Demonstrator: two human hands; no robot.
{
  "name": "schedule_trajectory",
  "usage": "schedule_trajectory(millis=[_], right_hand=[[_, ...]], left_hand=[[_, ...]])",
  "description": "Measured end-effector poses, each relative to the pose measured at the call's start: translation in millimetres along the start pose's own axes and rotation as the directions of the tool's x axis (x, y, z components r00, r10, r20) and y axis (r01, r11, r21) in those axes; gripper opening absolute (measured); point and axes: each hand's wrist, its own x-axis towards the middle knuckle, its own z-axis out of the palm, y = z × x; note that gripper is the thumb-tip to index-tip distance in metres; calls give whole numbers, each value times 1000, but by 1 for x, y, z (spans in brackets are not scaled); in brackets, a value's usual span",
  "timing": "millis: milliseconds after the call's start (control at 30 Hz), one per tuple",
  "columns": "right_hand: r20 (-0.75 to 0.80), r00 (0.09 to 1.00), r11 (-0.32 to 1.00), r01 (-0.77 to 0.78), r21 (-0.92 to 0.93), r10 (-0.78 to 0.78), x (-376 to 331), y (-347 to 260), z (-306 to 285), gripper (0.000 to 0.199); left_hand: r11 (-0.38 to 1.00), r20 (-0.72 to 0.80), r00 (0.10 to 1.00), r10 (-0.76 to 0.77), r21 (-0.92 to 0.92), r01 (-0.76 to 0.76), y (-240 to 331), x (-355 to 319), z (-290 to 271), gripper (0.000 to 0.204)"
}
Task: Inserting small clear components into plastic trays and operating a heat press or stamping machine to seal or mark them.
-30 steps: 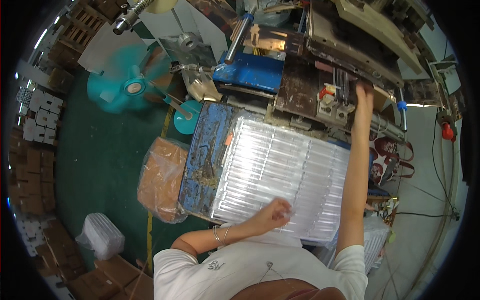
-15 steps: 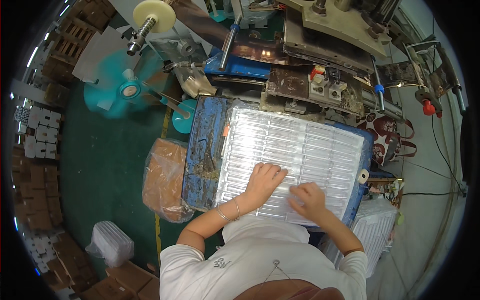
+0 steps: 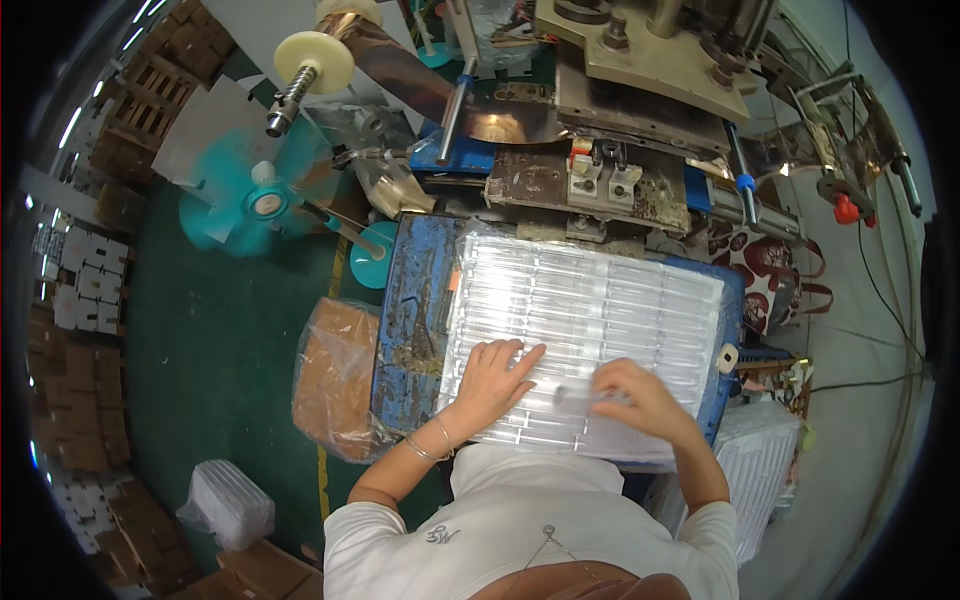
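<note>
A clear plastic tray (image 3: 650,330) with rows of long ribbed slots lies flat on the blue worktable (image 3: 405,330) in front of me. My left hand (image 3: 490,378) is open on its near left part, palm down, fingers spread. To the right, over the near middle of the tray, my right hand (image 3: 640,400) has bent fingers that are smeared by motion. A faint grey blur shows beside its fingertips; whether they hold anything cannot be made out.
Beyond the tray stands a press machine (image 3: 640,75) with metal blocks (image 3: 600,180) on its bed and a foil roll (image 3: 315,62). A spinning teal fan (image 3: 265,200) and a bagged brown carton (image 3: 338,375) are at left. Wrapped trays (image 3: 755,470) stand at right.
My left hand has shifted left across the tray, its fingers spreading more. My right hand has moved slightly right. The whole view has tilted a little.
</note>
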Motion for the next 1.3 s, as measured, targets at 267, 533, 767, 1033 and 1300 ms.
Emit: schedule_trajectory(millis=[267,533,767,1033,1300], right_hand=[[-498,699,721,-38,691,514,-10,19,-55,27],[-691,633,820,152,552,348,40,2,-101,26],[-765,584,904,118,411,271,79,20,-137,27],[-832,553,975,159,154,42,133,31,-144,29],[-757,651,942,-284,-178,53,176,11,-152,46]], left_hand=[[987,-376,924,-76,-163,15,-3,84,-22,47],[979,-514,839,178,179,-98,28,216,-21,42],[920,-517,786,337,360,-158,44,255,-21,30],[958,-673,714,193,-29,-286,76,167,-57,32],[-325,651,756,-70,-731,600,65,30,-9,28]])
